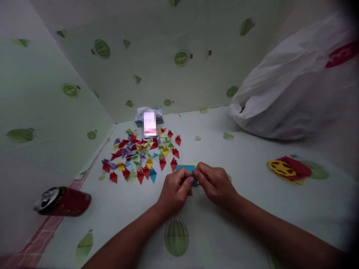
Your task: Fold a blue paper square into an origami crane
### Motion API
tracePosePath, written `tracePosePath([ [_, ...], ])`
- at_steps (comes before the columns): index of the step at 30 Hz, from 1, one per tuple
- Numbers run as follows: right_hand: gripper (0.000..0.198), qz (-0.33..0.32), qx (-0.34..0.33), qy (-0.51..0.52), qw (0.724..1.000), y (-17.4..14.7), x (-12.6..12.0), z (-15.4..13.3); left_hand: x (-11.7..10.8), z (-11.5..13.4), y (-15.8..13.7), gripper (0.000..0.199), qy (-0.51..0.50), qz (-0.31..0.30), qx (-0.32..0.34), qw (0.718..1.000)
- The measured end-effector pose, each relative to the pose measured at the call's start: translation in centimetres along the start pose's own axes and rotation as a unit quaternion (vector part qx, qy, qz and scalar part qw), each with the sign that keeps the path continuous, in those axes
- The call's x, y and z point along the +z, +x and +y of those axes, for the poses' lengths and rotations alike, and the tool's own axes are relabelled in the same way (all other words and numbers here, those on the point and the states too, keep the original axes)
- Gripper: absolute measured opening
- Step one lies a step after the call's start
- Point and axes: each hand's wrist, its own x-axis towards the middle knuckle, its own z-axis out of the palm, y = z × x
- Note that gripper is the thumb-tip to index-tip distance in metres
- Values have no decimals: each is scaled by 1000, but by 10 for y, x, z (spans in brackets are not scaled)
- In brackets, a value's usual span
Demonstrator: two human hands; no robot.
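Just in front of me, both hands hold a small piece of blue paper [185, 167]. A thin yellow edge shows along its top and right, and a bit of red shows below my left hand. My left hand [177, 188] pinches the paper's lower left part between thumb and bent fingers. On the right side, my right hand [214, 183] is closed, thumb against fingers, at the paper's edge. The fingertips nearly meet and cover much of the sheet. Left of and beyond the hands lies a spread of small folded paper pieces [149, 161] in red, yellow, green, purple and blue.
A lit phone [149, 123] leans against a tissue box [160, 115] at the back. At left stands an opened red drink can [70, 201]. A big white plastic bag [280, 97] fills the back right. Red and yellow paper cut-outs [288, 168] lie at right.
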Motion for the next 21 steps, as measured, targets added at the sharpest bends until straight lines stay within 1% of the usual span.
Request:
tracePosePath([
  [2,35,-20,54,75,995,-1,1,0,0,1,-1,25,-15,14,-2,1000],
  [3,38,-41,89,137,986,-1,2,0,1,2,-1,25,-45,15,-14,999],
  [5,42,-61,140,262,953,0,3,2,3,2,0,25,-130,13,-43,991],
  [7,41,-67,154,341,925,1,4,4,5,0,2,26,-206,17,-61,976],
  [9,36,-66,156,391,905,2,5,4,7,-2,4,26,-258,20,-64,964],
  [11,29,-72,149,422,891,3,5,5,8,-4,5,26,-289,23,-62,955],
  [13,25,-81,136,436,886,3,6,4,9,-5,4,25,-305,28,-61,950],
  [18,22,-84,128,444,883,3,7,4,11,-3,3,25,-330,39,-60,941],
  [21,23,-80,128,435,887,4,6,3,13,-3,3,25,-349,30,-59,935],
])
